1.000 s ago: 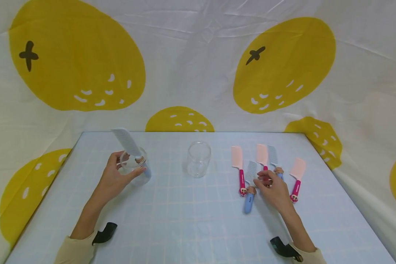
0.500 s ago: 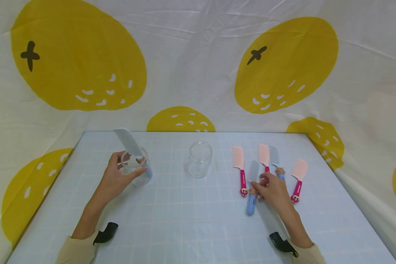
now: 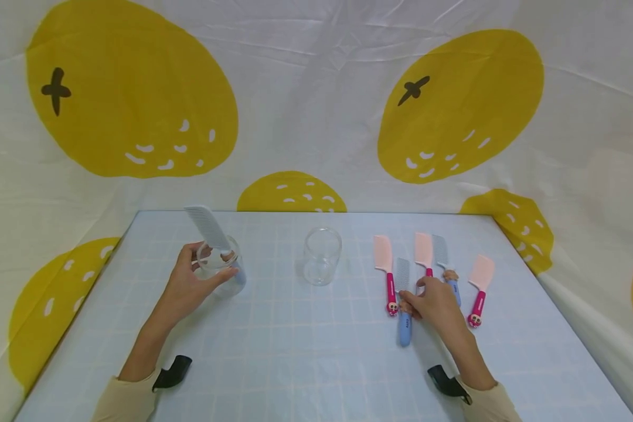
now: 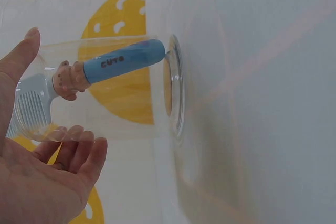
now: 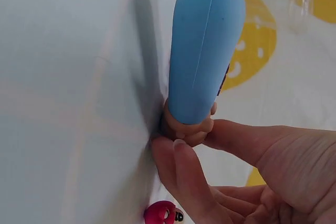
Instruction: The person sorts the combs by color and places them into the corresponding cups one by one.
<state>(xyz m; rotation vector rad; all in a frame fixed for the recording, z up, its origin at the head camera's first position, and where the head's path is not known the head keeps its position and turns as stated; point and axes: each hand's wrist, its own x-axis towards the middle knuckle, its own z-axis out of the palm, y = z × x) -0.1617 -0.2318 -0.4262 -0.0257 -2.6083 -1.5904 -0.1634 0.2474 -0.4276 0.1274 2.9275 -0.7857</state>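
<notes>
On the left, my left hand point(image 3: 190, 290) grips a clear glass cup point(image 3: 218, 267) between thumb and fingers. Inside that cup leans a comb with a blue handle point(image 4: 123, 61), its pale blue toothed end point(image 3: 207, 225) up above the rim. A brown figure joins its handle and teeth. On the right, my right hand point(image 3: 440, 305) pinches a second blue comb point(image 3: 405, 329) at its brown figure, thumb on one side and fingers on the other. This comb's handle point(image 5: 205, 51) points toward me; whether it touches the table is unclear.
Another clear glass cup point(image 3: 322, 258) stands upright mid-table. Around my right hand lie a pink comb point(image 3: 384, 258) on the left, another pink comb point(image 3: 424, 249) and a blue comb point(image 3: 440, 251) behind, and a pink comb point(image 3: 482, 272) on the right. A patterned cloth point(image 3: 306, 117) hangs behind the table.
My right hand has moved slightly left and taken hold of the nearest blue comb, which has turned a little. The left hand still holds the glass cup.
</notes>
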